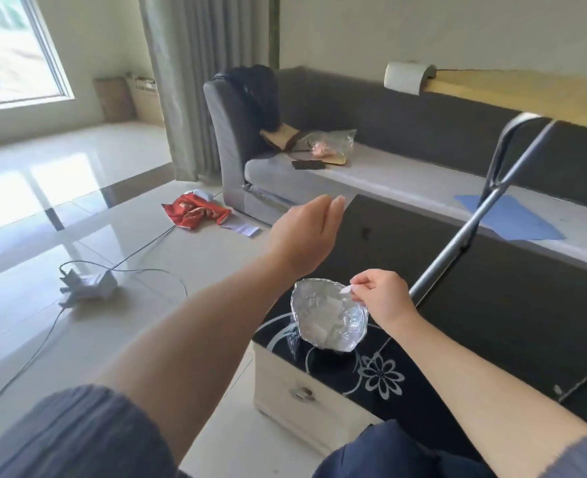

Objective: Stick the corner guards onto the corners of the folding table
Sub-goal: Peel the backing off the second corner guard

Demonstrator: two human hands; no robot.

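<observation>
Corner guard [408, 76], a pale rounded cap, sits on the upper corner of the folding table [513, 93], whose yellowish wooden edge runs along the top right of the view while its dark underside faces the person. A grey metal leg [471, 232] of the folding table slants from that edge toward the lower middle of the view.

The left hand [304, 232] reaches forward with its fingers curled loosely together; a small pale, translucent piece shows at its fingertips, too blurred to name, so I cannot tell whether that hand grips anything. The right hand [381, 296] is lower and nearer, thumb and forefinger pinched on a small white strip [347, 289] just above the rim of a foil bowl [330, 313]. The foil bowl rests on the glossy black tabletop [381, 374] of a low cabinet with a white flower pattern; the cabinet's cream front carries a metal drawer knob [302, 393].

Behind the folding table stands a grey sofa [371, 174] holding a dark garment [250, 94], a clear plastic bag [330, 144], a black phone-like slab [307, 164] and a blue sheet [509, 217]. On the shiny tiled floor [78, 201] lie a red bag [195, 212], a slip of paper [240, 229] and a white power strip [88, 284] with cables. A window [12, 46] and grey curtain [188, 81] fill the upper left.
</observation>
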